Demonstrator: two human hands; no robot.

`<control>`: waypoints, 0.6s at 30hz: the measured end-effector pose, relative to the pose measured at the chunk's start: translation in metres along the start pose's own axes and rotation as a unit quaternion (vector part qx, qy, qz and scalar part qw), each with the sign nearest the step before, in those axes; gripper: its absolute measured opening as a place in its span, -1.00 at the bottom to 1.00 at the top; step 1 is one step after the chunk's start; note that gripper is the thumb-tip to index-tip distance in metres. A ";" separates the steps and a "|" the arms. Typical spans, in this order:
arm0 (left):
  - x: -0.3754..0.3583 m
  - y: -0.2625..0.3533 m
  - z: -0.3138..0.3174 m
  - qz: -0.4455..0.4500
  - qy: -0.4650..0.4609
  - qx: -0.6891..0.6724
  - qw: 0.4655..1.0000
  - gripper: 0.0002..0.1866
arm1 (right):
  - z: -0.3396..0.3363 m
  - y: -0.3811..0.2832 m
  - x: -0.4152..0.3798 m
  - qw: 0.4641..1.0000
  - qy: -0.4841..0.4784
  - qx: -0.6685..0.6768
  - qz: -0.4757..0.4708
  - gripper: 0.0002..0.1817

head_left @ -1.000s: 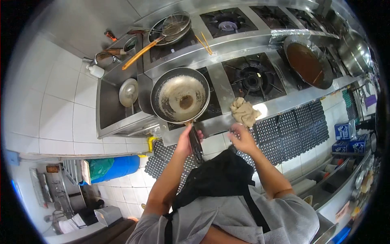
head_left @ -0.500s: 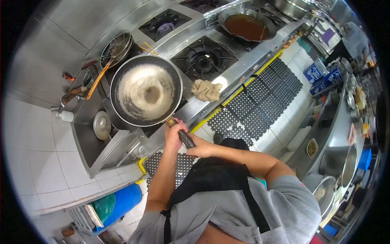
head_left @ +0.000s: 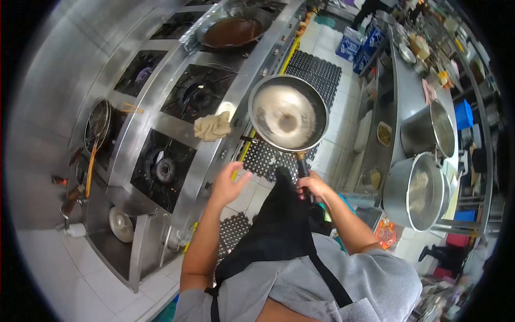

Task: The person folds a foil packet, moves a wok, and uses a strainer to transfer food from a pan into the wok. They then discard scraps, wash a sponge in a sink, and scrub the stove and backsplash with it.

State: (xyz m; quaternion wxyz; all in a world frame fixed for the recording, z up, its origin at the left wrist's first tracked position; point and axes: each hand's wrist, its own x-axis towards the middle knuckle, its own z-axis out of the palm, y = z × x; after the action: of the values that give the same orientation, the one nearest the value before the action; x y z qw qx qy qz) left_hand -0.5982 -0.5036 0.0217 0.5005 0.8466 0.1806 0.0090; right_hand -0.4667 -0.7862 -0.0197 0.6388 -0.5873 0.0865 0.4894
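Note:
A large frying pan [head_left: 289,112] with a pale, worn inside is held out over the floor mat, beside the stove front. My right hand [head_left: 314,186] is wrapped round its dark handle [head_left: 302,167]. To the left, my left hand [head_left: 232,182] is free of the pan, fingers apart and holding nothing, near the stove's edge. A crumpled beige cloth [head_left: 212,127] lies on the steel front ledge of the stove, above my left hand.
The stove has several burners [head_left: 163,169]; a wok of brown liquid [head_left: 234,33] sits at its far end. At left are a strainer [head_left: 99,118] and a sink with a lid [head_left: 121,224]. On the right, a steel counter [head_left: 399,88] bears big pots [head_left: 410,185]. Another person stands far back.
The pan has moved right, from above the stove to over the floor mat. My left hand has let go of the handle; my right hand still grips it. The view has turned rightward.

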 end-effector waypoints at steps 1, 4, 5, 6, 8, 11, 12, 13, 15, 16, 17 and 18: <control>0.011 -0.007 -0.005 -0.004 -0.016 0.009 1.000 -0.48 | -0.025 0.011 0.016 0.999 0.028 -0.002 0.032 -0.79; 0.065 -0.028 -0.023 -0.004 0.098 0.162 0.982 -0.43 | -0.090 0.045 0.072 0.982 0.097 0.053 0.151 -0.92; 0.090 -0.035 -0.027 0.031 0.121 0.252 0.960 -0.40 | -0.113 0.058 0.092 0.976 0.098 0.091 0.174 -0.91; 0.116 -0.041 -0.029 0.069 0.142 0.337 0.928 -0.36 | -0.137 0.072 0.111 0.966 0.100 0.129 0.199 -0.90; 0.158 -0.055 -0.028 0.021 0.094 0.456 0.885 -0.32 | -0.175 0.098 0.141 0.940 0.095 0.218 0.246 -0.88; 0.195 -0.085 -0.028 -0.013 -0.008 0.489 0.872 -0.32 | -0.198 0.102 0.176 0.920 0.111 0.239 0.289 -0.90; 0.201 -0.089 -0.025 -0.023 -0.044 0.498 0.866 -0.32 | -0.205 0.103 0.187 0.921 0.106 0.225 0.298 -0.90; 0.206 -0.093 -0.024 -0.032 -0.059 0.501 0.863 -0.32 | -0.208 0.102 0.203 0.918 0.118 0.220 0.307 -0.92; 0.208 -0.087 -0.029 -0.075 -0.083 0.477 0.872 -0.31 | -0.208 0.089 0.241 0.922 0.104 0.176 0.329 -0.92; 0.210 -0.084 -0.029 -0.094 -0.082 0.479 0.869 -0.31 | -0.208 0.076 0.266 0.932 0.088 0.126 0.329 -0.91; 0.214 -0.081 -0.028 -0.120 -0.103 0.478 0.864 -0.31 | -0.203 0.057 0.291 0.931 0.077 0.117 0.337 -0.91; 0.219 -0.077 -0.028 -0.145 -0.120 0.477 0.859 -0.30 | -0.197 0.034 0.316 0.948 0.055 0.071 0.306 -0.89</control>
State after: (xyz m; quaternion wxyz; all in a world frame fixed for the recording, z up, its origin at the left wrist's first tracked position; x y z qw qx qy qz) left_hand -0.4222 -0.3775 -0.0663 0.0489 0.9406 0.2214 -0.2528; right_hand -0.2403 -0.7914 -0.3174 0.4927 -0.5116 0.3314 0.6210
